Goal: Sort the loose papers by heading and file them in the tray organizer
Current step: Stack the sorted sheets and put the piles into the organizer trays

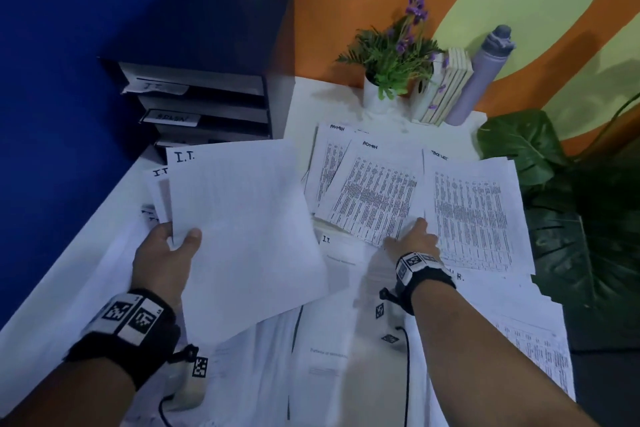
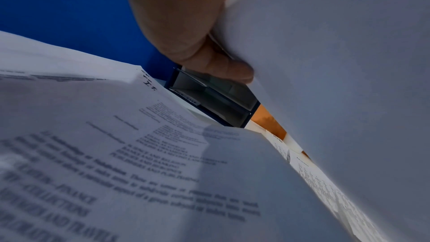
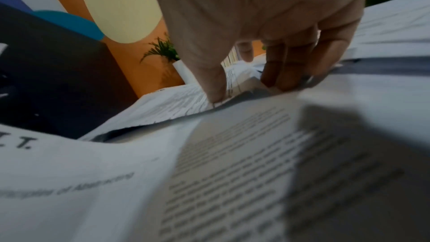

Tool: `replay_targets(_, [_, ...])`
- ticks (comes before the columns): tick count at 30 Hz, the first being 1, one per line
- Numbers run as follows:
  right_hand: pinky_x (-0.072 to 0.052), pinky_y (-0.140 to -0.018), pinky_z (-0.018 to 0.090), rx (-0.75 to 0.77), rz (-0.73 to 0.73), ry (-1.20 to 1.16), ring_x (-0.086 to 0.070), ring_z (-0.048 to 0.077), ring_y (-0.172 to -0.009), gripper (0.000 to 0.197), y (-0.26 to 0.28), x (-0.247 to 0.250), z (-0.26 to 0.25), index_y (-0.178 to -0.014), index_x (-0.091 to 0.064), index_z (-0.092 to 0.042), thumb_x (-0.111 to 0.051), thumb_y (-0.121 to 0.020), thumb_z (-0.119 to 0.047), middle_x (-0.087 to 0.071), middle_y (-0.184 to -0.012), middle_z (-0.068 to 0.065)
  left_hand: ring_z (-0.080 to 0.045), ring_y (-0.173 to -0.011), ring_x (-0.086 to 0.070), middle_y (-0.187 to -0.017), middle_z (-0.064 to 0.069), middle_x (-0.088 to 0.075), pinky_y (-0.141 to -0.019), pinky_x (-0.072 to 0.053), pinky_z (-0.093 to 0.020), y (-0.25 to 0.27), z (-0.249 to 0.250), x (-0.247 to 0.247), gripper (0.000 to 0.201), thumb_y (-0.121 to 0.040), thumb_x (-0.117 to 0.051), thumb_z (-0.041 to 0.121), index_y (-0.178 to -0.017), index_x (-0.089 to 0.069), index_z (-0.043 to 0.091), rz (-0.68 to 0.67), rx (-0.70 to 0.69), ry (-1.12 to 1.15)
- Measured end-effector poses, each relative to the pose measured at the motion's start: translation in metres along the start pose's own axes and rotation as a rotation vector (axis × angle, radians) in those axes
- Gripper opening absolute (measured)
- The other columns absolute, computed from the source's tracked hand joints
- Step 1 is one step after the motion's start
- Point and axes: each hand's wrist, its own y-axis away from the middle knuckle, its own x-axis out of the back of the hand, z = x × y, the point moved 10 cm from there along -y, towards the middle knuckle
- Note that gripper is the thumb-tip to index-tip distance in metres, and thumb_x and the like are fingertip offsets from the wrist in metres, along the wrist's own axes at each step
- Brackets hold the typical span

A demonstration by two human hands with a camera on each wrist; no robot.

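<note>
L hand point(image 1: 166, 255) gripped a small sheaf of I.T. sheets point(image 1: 242, 229) at its lower-left corner, thumb on top, fingers underneath; the sheaf was lifted off the bench point(image 1: 69, 274) and tilted, covering the head view's centre-left. The L wrist cam showed the thumb point(image 2: 186, 30) pressed against the paper edge, w/ more I.T.-headed text pages lying below.

R hand point(image 1: 414, 241) sat at abt 3 o'clock from the sheaf, fingers curled down onto the near corner of an ADMIN sheet point(image 1: 375, 191), thumb and fingertips point(image 3: 288, 73) pinching and lifting the edge per the R wrist cam. Another I.T. page point(image 1: 337, 253) lay flat just under that hand.

A task-list sheet point(image 1: 474, 215) lay at 3 o'clock from the ADMIN sheet, overlapping it slightly. More loose papers point(image 1: 526, 350) spread over the near bench.

Tray organizer point(image 1: 204, 80), dark, stood at 11 o'clock on the bench against the blue wall; top slot tagged I.T., next one ADMIN, lower tags unreadable in the head view.

At 1 o'clock: potted purple-flower plant point(image 1: 391, 59), books point(image 1: 446, 87) and a lilac bottle point(image 1: 481, 76).
</note>
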Motion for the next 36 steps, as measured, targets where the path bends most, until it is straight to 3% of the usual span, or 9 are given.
replay_targets(4, [-0.045, -0.099, 0.053, -0.097, 0.045, -0.023, -0.053, 0.039, -0.118, 0.069, -0.006, -0.001, 0.001, -0.139, -0.027, -0.007, -0.068, -0.085, -0.017, -0.049, -0.132, 0.02, -0.019, -0.086, -0.061, -0.103, -0.001, -0.065, -0.075, -0.045, -0.029, 0.003, -0.002, 0.005, 0.021, -0.095, -0.062, 0.025, -0.113, -0.062, 0.014, -0.004, 0.001, 0.008])
replay_targets(9, [-0.054, -0.08, 0.04, 0.075, 0.186, -0.275, -0.061, 0.036, -0.094, 0.033, -0.014, 0.025, -0.015, -0.121, -0.051, 0.005, -0.05, -0.088, 0.001, -0.053, -0.121, 0.024, -0.019, -0.086, -0.062, -0.106, -0.004, -0.067, -0.075, -0.046, -0.029, 0.0, -0.009, 0.015, 0.025, -0.095, -0.063, 0.025, -0.115, -0.062, 0.012, 0.001, 0.015, -0.013])
replay_targets(17, [-0.049, -0.071, 0.035, 0.11, 0.161, -0.204, -0.057, 0.03, -0.084, 0.025, -0.021, 0.031, -0.041, -0.115, -0.051, -0.001, -0.048, -0.095, -0.014, -0.058, -0.108, 0.017, -0.011, -0.086, -0.064, -0.106, -0.003, -0.068, -0.066, -0.044, -0.019, 0.0, -0.01, 0.02, 0.023, -0.096, -0.062, 0.02, -0.116, -0.062, 0.01, -0.045, -0.002, 0.02])
replay_targets(21, [-0.042, -0.1, 0.05, -0.024, 0.159, 0.011, -0.045, 0.035, -0.122, 0.045, -0.014, 0.03, -0.027, -0.13, -0.047, -0.008, -0.053, -0.093, -0.033, -0.04, -0.137, 0.015, -0.012, -0.089, -0.064, -0.108, -0.002, -0.069, -0.071, -0.047, -0.023, 0.002, -0.009, 0.02, 0.022, -0.096, -0.062, 0.02, -0.116, -0.063, 0.012, -0.076, -0.014, 0.03])
replay_targets(24, [-0.032, -0.106, 0.05, 0.171, 0.274, 0.068, -0.034, 0.034, -0.131, 0.054, 0.011, 0.039, -0.051, -0.139, -0.043, -0.017, -0.055, -0.092, -0.04, -0.031, -0.147, 0.011, -0.021, -0.099, -0.066, -0.106, 0.001, -0.069, -0.083, -0.051, -0.032, 0.002, -0.008, 0.014, 0.019, -0.096, -0.061, 0.018, -0.115, -0.063, 0.016, -0.117, -0.004, 0.057])
replay_targets(27, [-0.032, -0.107, 0.041, 0.429, 0.066, -0.31, -0.041, 0.027, -0.13, 0.047, 0.051, 0.024, -0.08, -0.139, -0.047, -0.021, -0.053, -0.096, -0.04, -0.042, -0.143, 0.009, -0.021, -0.101, -0.067, -0.109, 0.004, -0.07, -0.096, -0.051, -0.046, 0.005, -0.001, 0.0, 0.02, -0.096, -0.06, 0.019, -0.115, -0.064, 0.025, -0.172, -0.014, 0.084])
replay_targets(31, [-0.038, -0.109, 0.041, 0.385, -0.503, -0.917, -0.053, 0.019, -0.124, 0.053, 0.115, -0.025, -0.09, -0.143, -0.038, -0.032, -0.06, -0.095, -0.031, -0.057, -0.131, -0.004, -0.015, -0.106, -0.064, -0.11, 0.013, -0.068, -0.1, -0.048, -0.043, 0.02, 0.015, -0.033, 0.025, -0.099, -0.054, 0.012, -0.117, -0.059, 0.03, -0.292, -0.074, 0.108])
replay_targets(34, [-0.036, -0.111, 0.039, 0.362, -0.313, -0.773, -0.044, 0.015, -0.131, 0.06, 0.124, -0.022, -0.061, -0.148, -0.03, -0.026, -0.056, -0.095, -0.018, -0.044, -0.134, -0.014, -0.013, -0.126, -0.052, -0.138, 0.009, -0.054, -0.111, -0.038, -0.043, 0.036, 0.016, -0.066, 0.047, -0.101, -0.047, 0.007, -0.138, -0.041, 0.036, -0.465, -0.079, 0.16])
replay_targets(36, [-0.041, -0.104, 0.035, 0.276, -0.151, -0.692, -0.048, 0.016, -0.118, 0.054, 0.12, -0.012, -0.027, -0.146, -0.034, -0.021, -0.05, -0.095, -0.013, -0.047, -0.133, -0.006, -0.01, -0.132, -0.044, -0.149, 0.009, -0.04, -0.112, -0.035, -0.037, 0.04, 0.01, -0.077, 0.063, -0.101, -0.046, 0.008, -0.15, -0.022, 0.04, -0.527, -0.09, 0.099])
